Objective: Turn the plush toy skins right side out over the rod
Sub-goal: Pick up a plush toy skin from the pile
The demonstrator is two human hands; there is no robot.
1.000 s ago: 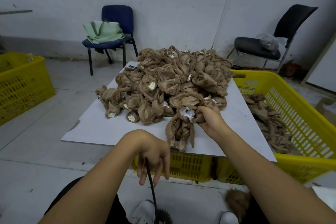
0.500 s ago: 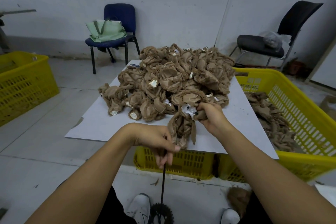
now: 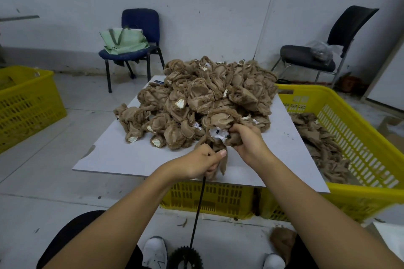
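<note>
Fingers of our left hand (image 3: 203,164) curl tight around the top of the thin black rod (image 3: 197,209), and a floppy bit of brown cloth is tucked in there too. The rod goes down to a toothed wheel (image 3: 184,257) on the floor between our shoes. Our right hand (image 3: 247,144) bunches up one plush toy skin (image 3: 220,135), right beside the rod tip. We think we are fitting the skin onto the rod. Next we must find its hole and push down. Behind sits the big pile of skins (image 3: 203,98) on the white board (image 3: 122,155).
</note>
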